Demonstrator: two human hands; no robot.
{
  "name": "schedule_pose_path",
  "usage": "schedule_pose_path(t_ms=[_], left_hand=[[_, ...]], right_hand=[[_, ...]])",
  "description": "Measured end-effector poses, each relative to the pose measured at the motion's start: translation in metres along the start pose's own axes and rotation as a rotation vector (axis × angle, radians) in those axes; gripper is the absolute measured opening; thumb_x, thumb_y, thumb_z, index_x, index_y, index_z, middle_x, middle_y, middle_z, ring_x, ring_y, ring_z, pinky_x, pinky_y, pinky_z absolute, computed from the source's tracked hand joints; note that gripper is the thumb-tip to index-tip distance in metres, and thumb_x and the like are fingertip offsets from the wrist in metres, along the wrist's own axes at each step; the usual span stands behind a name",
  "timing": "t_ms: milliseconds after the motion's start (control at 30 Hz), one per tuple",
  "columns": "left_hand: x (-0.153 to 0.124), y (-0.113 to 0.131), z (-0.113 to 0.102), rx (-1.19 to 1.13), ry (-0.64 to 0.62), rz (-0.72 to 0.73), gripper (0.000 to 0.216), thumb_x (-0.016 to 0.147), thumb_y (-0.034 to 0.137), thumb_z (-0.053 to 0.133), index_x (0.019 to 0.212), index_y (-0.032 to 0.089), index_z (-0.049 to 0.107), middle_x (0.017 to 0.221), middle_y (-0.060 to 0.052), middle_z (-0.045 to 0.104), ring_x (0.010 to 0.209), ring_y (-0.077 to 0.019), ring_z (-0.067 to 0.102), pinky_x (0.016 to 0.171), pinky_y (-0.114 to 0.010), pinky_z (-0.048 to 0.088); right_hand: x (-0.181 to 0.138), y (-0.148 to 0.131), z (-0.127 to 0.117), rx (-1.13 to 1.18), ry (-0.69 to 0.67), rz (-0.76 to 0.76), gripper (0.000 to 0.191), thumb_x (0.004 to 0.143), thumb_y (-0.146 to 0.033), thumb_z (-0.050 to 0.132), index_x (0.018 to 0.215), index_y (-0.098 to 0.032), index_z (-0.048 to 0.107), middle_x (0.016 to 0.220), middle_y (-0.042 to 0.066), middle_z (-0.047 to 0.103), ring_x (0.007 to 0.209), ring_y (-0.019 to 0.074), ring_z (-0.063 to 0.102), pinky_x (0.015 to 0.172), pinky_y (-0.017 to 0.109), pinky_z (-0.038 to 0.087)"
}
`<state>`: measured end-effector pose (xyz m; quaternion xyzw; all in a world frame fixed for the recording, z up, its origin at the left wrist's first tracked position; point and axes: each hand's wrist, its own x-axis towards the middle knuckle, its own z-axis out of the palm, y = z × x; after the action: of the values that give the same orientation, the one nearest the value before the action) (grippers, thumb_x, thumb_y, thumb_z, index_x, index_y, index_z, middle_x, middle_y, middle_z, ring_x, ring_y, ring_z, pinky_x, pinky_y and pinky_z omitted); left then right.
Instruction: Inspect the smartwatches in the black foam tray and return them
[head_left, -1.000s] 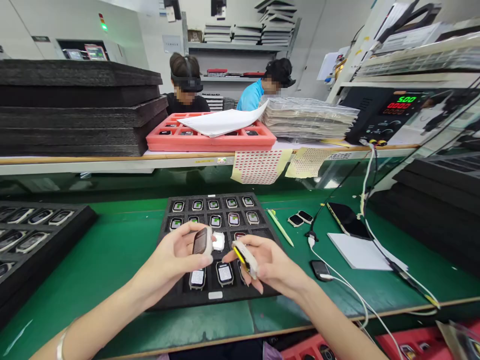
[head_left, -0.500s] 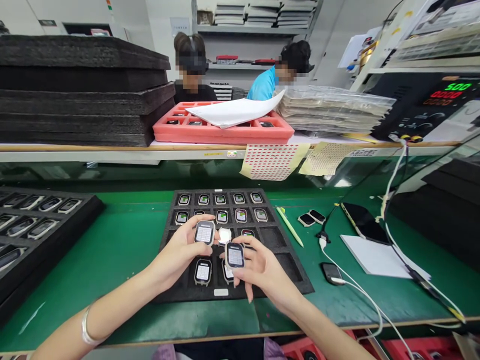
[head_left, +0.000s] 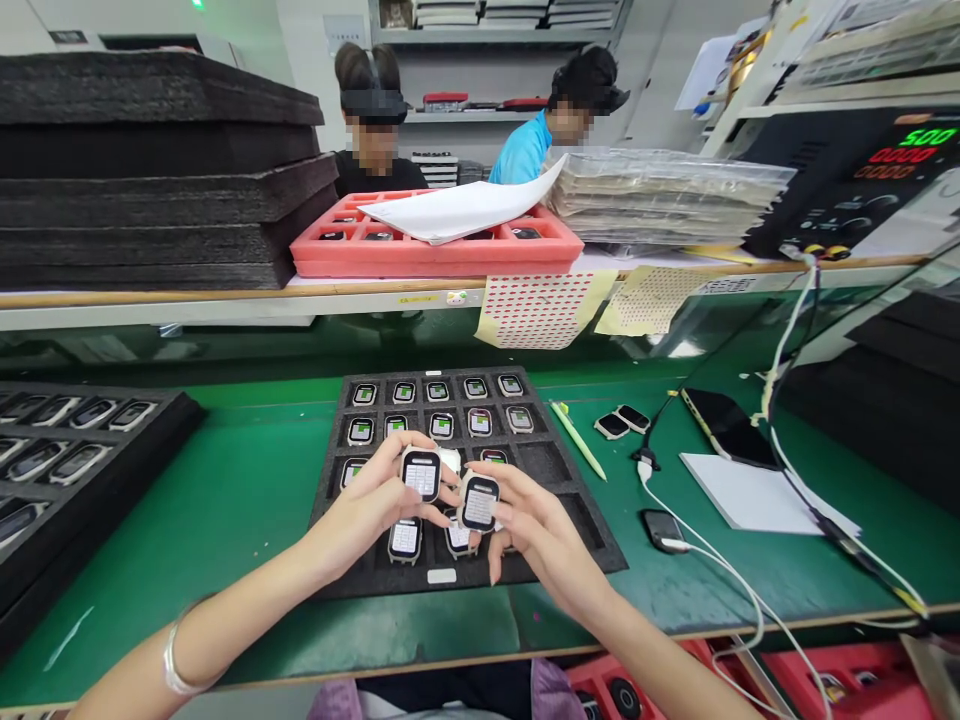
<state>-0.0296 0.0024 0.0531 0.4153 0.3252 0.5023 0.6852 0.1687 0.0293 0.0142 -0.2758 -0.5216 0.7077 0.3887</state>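
Note:
My left hand [head_left: 371, 510] pinches a small smartwatch body [head_left: 421, 473] with its lit screen facing up. A second smartwatch body [head_left: 478, 502], screen also lit, sits in the fingers of my right hand [head_left: 536, 525]. Both hands hover side by side, the two watches almost touching, over the front rows of a black foam tray [head_left: 592, 530]. Several more watch bodies [head_left: 441, 425] lie in the tray's pockets; some pockets on its right side are bare.
Another black tray [head_left: 112, 460] of watches lies at the left. A green pen [head_left: 577, 453], two loose watch bodies [head_left: 621, 423], a phone [head_left: 726, 428], a white pad [head_left: 750, 495] and white cables [head_left: 720, 580] lie to the right. Two people sit behind the shelf with a red tray [head_left: 435, 262].
Both watches have been turned from side-on to screen-up, and my hands have drawn closer together. The view has shifted slightly.

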Motion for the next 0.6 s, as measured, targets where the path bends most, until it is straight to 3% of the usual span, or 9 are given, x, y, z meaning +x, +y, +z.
schedule_pose_path(t_ms=[200, 500, 600], left_hand=[[-0.004, -0.006, 0.005, 0.071, -0.053, -0.033, 0.018, 0.088, 0.015, 0.047, 0.105, 0.019, 0.044, 0.097, -0.008, 0.061, 0.087, -0.0208, 0.062, 0.076, -0.039, 0.054], [-0.003, -0.007, 0.008, 0.137, -0.076, 0.020, 0.009, 0.092, 0.022, 0.047, 0.100, 0.019, 0.044, 0.079, -0.002, 0.055, 0.077, -0.0176, 0.063, 0.062, -0.029, 0.055], [-0.005, -0.007, 0.008, 0.087, -0.078, 0.023, 0.011, 0.091, 0.019, 0.046, 0.102, 0.019, 0.044, 0.085, -0.004, 0.058, 0.080, -0.0181, 0.062, 0.065, -0.031, 0.055]], right_hand=[[0.004, -0.004, 0.003, -0.188, 0.221, -0.072, 0.026, 0.085, -0.035, 0.063, 0.106, -0.020, 0.062, 0.078, 0.002, 0.058, 0.049, 0.0082, 0.050, 0.034, 0.015, 0.039], [-0.005, -0.009, 0.005, -0.185, 0.119, -0.066, 0.031, 0.090, -0.040, 0.053, 0.114, -0.022, 0.058, 0.083, 0.004, 0.062, 0.052, 0.0101, 0.050, 0.039, 0.017, 0.040], [-0.009, -0.012, 0.007, -0.226, 0.139, -0.063, 0.032, 0.089, -0.039, 0.056, 0.115, -0.022, 0.058, 0.079, 0.003, 0.061, 0.051, 0.0093, 0.049, 0.039, 0.017, 0.040]])
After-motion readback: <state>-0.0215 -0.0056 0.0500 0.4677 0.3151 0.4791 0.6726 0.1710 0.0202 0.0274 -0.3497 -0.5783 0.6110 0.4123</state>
